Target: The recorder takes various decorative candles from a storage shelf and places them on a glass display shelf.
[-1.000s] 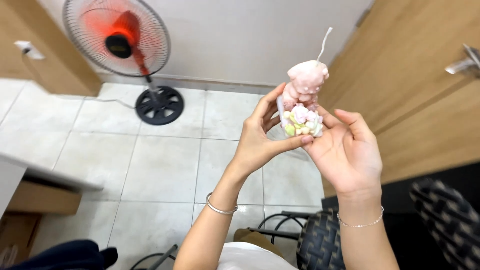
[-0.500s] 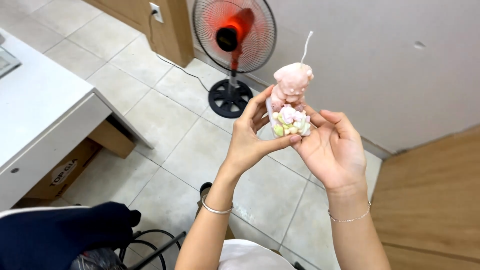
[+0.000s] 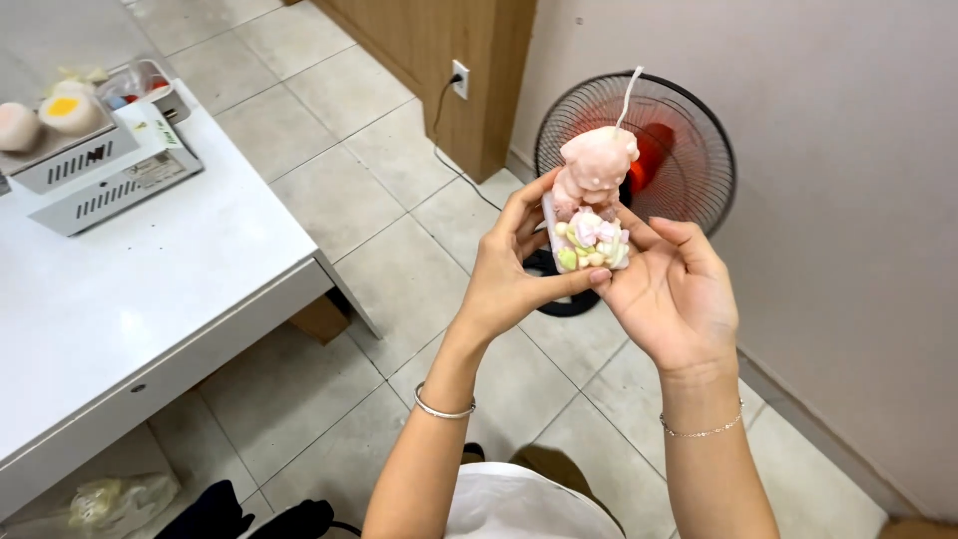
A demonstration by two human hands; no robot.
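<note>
I hold the little pink candle [image 3: 593, 200] up in front of the fan [image 3: 639, 170]. My left hand [image 3: 509, 274] wraps its side, and my right hand [image 3: 671, 294] cups under it. I should grip softly, away from the thin wick [image 3: 629, 92].

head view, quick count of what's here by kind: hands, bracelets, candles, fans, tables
hands: 2 (left hand, right hand)
bracelets: 2 (silver bangle, thin chain bracelet)
candles: 1 (pink figure candle, held by both hands)
fans: 1 (floor fan)
tables: 1 (white table)
total: 7
</note>
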